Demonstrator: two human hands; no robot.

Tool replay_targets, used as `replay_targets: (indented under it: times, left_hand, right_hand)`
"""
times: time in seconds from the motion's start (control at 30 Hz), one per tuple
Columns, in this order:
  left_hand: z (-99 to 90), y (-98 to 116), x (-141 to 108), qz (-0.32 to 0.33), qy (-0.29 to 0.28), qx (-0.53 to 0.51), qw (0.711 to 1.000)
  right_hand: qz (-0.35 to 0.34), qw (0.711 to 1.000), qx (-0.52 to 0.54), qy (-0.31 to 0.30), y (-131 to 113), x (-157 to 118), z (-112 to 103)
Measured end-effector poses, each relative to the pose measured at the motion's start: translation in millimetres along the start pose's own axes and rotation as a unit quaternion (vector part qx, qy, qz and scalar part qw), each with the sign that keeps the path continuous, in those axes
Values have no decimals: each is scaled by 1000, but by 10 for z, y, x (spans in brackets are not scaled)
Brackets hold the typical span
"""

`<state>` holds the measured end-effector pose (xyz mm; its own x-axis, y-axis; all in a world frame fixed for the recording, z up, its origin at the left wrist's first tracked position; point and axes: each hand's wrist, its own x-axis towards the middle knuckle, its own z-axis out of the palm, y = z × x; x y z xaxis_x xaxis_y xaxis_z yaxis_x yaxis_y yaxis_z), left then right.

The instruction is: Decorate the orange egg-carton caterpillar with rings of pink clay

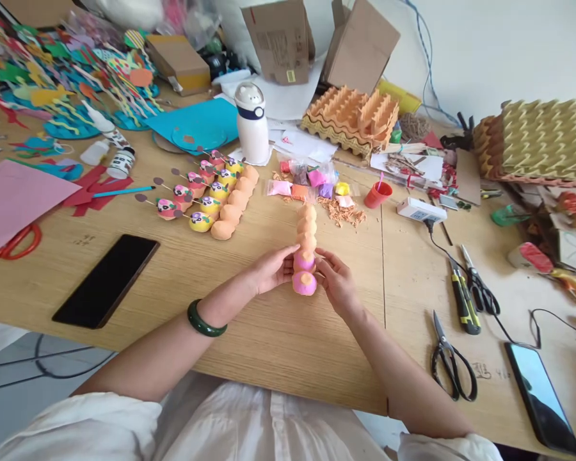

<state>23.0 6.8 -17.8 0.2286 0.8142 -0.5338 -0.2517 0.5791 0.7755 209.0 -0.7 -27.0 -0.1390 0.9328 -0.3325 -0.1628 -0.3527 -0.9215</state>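
Note:
A strip of moulded egg-carton cups [305, 246] stands lengthwise on the wooden table [288, 346], painted peach with the near cups pink. My left hand [271, 269], with a green bangle [207, 319] on its wrist, presses the strip's left side. My right hand [336, 282] grips its right side, and the two hands hold it between them. Beyond the hands lies a row of finished cup strips [235, 198], peach with yellow and pink painted cups on dark-tipped wires. Neither hand touches that row.
Small packets of coloured clay [312, 189] and a red cup [377, 194] stand just beyond the hands. A black phone [105, 280] lies to the left; black-handled scissors [452, 358] and a second phone [542, 397] lie to the right. Egg trays [349, 120] and paper crafts crowd the back.

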Motion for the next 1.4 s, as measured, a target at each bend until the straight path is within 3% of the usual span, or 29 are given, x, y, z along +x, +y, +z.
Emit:
replay_targets:
  times: [0.23,0.43,0.53,0.67,0.9,1.03,1.17,1.27,1.4]
  left_hand:
    - [-286,30,-85,86,91,200,972]
    - [-292,-30,-42,143,92,241,956]
    - [-310,-41,11,186,111,241,946]
    - [-375,22,163,253,161,236,924]
    - [-357,277,575,346,196,246,884]
    - [-318,399,792,382,209,274,858]
    - [-280,516,937,413,215,304,831]
    - [-236,630,987,440,223,331,804]
    - [-162,784,993,467,228,369,770]
  right_hand:
    - [-23,986,-162,9,80,-97,-72]
    - [-86,928,-362,33,-225,-2,-182]
    - [-110,905,-409,46,-498,304,-212]
    - [-135,890,-429,81,-810,917,-142]
    - [-152,870,-421,208,-1087,1867,90]
    - [-138,873,-406,233,-1128,2148,171]
    - [-149,892,-368,215,-1115,2209,238]
    - [-175,920,-312,158,-1110,2086,288]
    - [-182,953,-235,62,-1104,1727,328]
